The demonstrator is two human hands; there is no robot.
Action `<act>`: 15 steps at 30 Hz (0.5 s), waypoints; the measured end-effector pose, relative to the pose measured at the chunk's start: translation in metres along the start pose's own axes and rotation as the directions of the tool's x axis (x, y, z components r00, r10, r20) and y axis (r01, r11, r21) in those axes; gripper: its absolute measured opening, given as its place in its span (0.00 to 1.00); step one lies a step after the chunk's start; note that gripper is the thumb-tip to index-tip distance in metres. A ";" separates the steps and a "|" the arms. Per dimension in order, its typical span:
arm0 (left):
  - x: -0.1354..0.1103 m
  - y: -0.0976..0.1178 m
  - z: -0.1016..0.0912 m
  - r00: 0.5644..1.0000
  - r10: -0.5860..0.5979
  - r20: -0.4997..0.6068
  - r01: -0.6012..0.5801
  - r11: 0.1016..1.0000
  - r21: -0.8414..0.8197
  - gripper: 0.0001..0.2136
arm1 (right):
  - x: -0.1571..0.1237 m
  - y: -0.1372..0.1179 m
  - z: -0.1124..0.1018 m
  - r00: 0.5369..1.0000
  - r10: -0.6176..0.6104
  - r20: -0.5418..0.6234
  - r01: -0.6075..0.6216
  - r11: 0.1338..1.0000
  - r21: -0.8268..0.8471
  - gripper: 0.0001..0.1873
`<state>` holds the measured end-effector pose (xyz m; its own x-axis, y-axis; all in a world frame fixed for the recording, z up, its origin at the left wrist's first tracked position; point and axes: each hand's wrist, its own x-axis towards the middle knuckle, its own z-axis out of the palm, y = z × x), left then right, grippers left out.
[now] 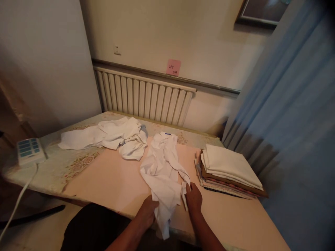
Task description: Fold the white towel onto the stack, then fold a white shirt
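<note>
A white shirt (163, 164) lies loosely spread on the pink sheet over the table, its collar with a small blue label toward the wall. Its near end hangs over the table's front edge. My left hand (147, 211) is closed on the cloth at the left side of that near end. On the right, my right hand (194, 198) grips a sleeve end of the same shirt, fingers wrapped round the cuff. Another white garment (104, 134) lies crumpled at the back left, apart from both hands.
A stack of folded cloths (230, 165) sits on the table's right side beside a blue curtain (288, 139). A white power strip (30, 150) with a cord rests at the left corner. Behind the table stands a radiator (146, 96), with a pink note (173, 67) above it.
</note>
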<state>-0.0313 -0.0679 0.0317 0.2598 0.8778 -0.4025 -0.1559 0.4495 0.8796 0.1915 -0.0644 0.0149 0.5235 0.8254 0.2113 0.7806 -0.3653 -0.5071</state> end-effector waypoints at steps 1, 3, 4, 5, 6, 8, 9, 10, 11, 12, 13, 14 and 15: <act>-0.002 0.001 0.001 0.993 -0.030 0.115 0.042 0.993 -0.109 0.18 | 0.000 0.000 0.000 1.000 0.000 -0.001 0.000 1.000 -0.001 0.19; -0.004 0.001 -0.001 0.957 -0.065 0.282 0.138 0.959 -0.249 0.18 | 0.001 0.001 0.001 1.000 0.001 -0.001 -0.001 1.000 -0.001 0.20; -0.003 0.000 -0.003 0.943 -0.093 0.319 0.190 0.938 -0.289 0.17 | 0.001 0.002 0.002 1.000 0.003 -0.002 -0.003 1.000 -0.001 0.20; -0.002 0.000 -0.006 0.934 -0.122 0.335 0.234 0.919 -0.317 0.16 | 0.001 0.002 0.002 1.000 0.004 -0.002 -0.004 1.000 -0.001 0.20; -0.001 -0.002 -0.009 0.929 -0.148 0.338 0.266 0.903 -0.337 0.16 | 0.001 0.002 0.003 1.000 0.006 -0.003 -0.006 1.000 -0.001 0.20; 0.001 -0.005 -0.013 0.927 -0.184 0.326 0.301 0.885 -0.356 0.15 | 0.002 0.003 0.003 1.000 0.007 -0.003 -0.007 1.000 0.000 0.20; 0.001 -0.006 -0.014 0.927 -0.199 0.318 0.311 0.881 -0.356 0.14 | 0.002 0.003 0.003 1.000 0.008 -0.004 -0.008 1.000 0.001 0.20; 0.001 -0.007 -0.015 0.927 -0.211 0.310 0.318 0.880 -0.352 0.14 | 0.002 0.003 0.003 1.000 0.009 -0.005 -0.009 1.000 0.002 0.20; 0.001 -0.008 -0.014 0.928 -0.223 0.297 0.322 0.882 -0.343 0.13 | 0.002 0.003 0.003 1.000 0.010 -0.006 -0.010 1.000 0.003 0.20; 0.000 -0.009 -0.013 0.931 -0.238 0.276 0.325 0.886 -0.332 0.13 | 0.001 0.003 0.003 1.000 0.011 -0.007 -0.011 1.000 0.003 0.20; -0.002 -0.010 -0.011 0.935 -0.250 0.251 0.324 0.892 -0.316 0.13 | 0.001 0.003 0.003 1.000 0.013 -0.007 -0.013 1.000 0.003 0.20; -0.003 -0.010 -0.010 0.941 -0.256 0.223 0.316 0.901 -0.299 0.12 | 0.001 0.003 0.003 1.000 0.013 -0.008 -0.013 1.000 0.003 0.20; -0.005 -0.010 -0.008 0.947 -0.255 0.194 0.302 0.911 -0.280 0.12 | 0.001 0.003 0.002 1.000 0.013 -0.007 -0.013 1.000 0.002 0.20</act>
<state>-0.0387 -0.0755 0.0235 0.4709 0.6848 -0.5561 -0.3301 0.7214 0.6088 0.1932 -0.0634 0.0117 0.5359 0.8175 0.2111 0.7732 -0.3748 -0.5116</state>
